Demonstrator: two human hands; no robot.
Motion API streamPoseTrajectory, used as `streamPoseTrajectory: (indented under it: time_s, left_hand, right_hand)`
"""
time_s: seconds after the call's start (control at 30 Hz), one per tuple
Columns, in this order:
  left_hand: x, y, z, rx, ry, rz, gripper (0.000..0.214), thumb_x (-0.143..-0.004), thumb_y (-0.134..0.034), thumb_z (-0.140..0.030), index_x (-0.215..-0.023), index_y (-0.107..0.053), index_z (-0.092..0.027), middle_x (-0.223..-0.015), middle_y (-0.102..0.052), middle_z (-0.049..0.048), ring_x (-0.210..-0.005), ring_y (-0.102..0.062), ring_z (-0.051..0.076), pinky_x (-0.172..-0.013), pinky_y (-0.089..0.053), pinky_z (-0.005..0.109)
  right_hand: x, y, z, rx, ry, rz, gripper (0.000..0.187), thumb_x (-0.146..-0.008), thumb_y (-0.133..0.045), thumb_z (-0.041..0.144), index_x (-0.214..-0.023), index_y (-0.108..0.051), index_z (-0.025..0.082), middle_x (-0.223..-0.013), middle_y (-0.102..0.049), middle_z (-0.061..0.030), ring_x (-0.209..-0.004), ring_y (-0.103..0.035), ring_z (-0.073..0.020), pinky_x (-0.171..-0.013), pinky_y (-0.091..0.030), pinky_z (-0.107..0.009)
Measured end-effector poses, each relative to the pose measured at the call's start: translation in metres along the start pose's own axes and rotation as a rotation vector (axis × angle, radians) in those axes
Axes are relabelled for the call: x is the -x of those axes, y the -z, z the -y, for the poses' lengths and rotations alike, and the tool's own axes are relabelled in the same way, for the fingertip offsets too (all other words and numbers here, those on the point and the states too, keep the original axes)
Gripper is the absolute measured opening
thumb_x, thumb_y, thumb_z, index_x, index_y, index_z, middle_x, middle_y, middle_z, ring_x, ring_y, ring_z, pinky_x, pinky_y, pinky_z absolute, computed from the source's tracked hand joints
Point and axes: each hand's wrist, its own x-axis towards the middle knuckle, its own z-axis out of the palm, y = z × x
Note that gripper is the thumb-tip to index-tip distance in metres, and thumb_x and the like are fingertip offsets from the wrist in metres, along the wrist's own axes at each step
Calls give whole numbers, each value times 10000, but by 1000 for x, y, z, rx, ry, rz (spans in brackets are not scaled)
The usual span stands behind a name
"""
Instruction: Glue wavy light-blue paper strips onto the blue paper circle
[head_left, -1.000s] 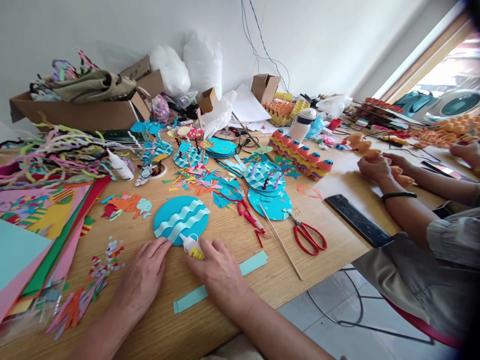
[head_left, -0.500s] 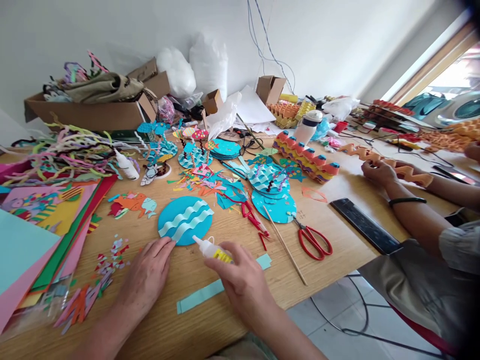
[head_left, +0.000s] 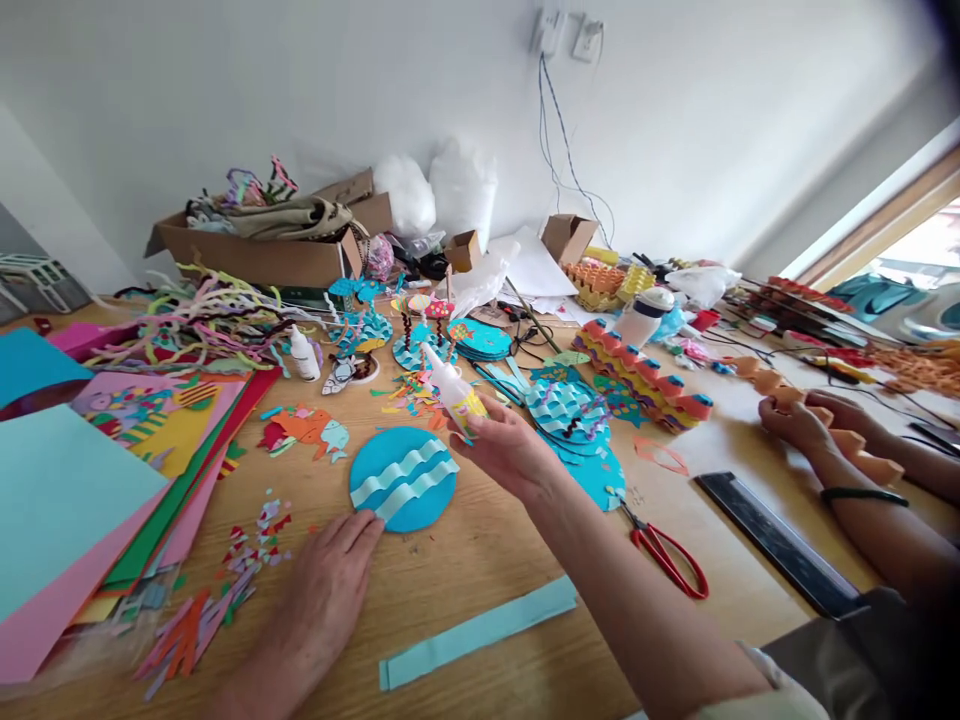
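Lighting: bright, 1 window [head_left: 926, 245] at right
We observe overexposure there, glare on the tabletop [head_left: 709, 445], dark vignetting at the right edge.

Against the wall [head_left: 337, 80]: cardboard box [head_left: 247, 255] holding olive cloth [head_left: 292, 218]; white bundles [head_left: 463, 190] beside it; sockets [head_left: 550, 32] above, trailing cables [head_left: 541, 115].

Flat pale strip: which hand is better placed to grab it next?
Left, likely: the left hand is nearer the strip and only touches the blue disc; the right hand grips the glue bottle.
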Motion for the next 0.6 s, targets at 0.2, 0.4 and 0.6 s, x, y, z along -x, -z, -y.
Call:
streamPoseTrajectory:
  time_s: [0.2, 0.4, 0.6]
  left_hand:
    - [2, -5, -2, 4, -10, -71, 441, -730, -356, -53, -1070, -590, -209, -1070, -664, 39, -925, -614, 202, -767, -501, 327]
    - [2, -7, -4, -4, -3, -147, 469, -683, -344, -23, -1051, -579, -195, -1037, -674, 27, -898, -613, 196, -734, -494, 322]
    - [1, -5, -3, -7, -38, -222, 473, -662, -357, -16, -1051, -566, -186, -1011, -676, 37, -861, -608, 190, -720, -473, 304]
  right_hand:
    - [-82, -19, -16, 288, 22, 211, 399, -530, -657, 185, -912, -556, 241, -823, -582, 49, -727, -538, -103, -700, -422, -247]
    - [-141, -28, -49, 512, 70, 218, 372, -499, -651, 147, -849, -537, 203, -769, -576, 56, -754, -517, -121, -641, -395, -213]
    - [-173, -23, -84, 822, 110, 187, 324, -485, -742, 137, -779, -610, 174, -641, -559, 75, -611, -504, -97, -587, -394, -205]
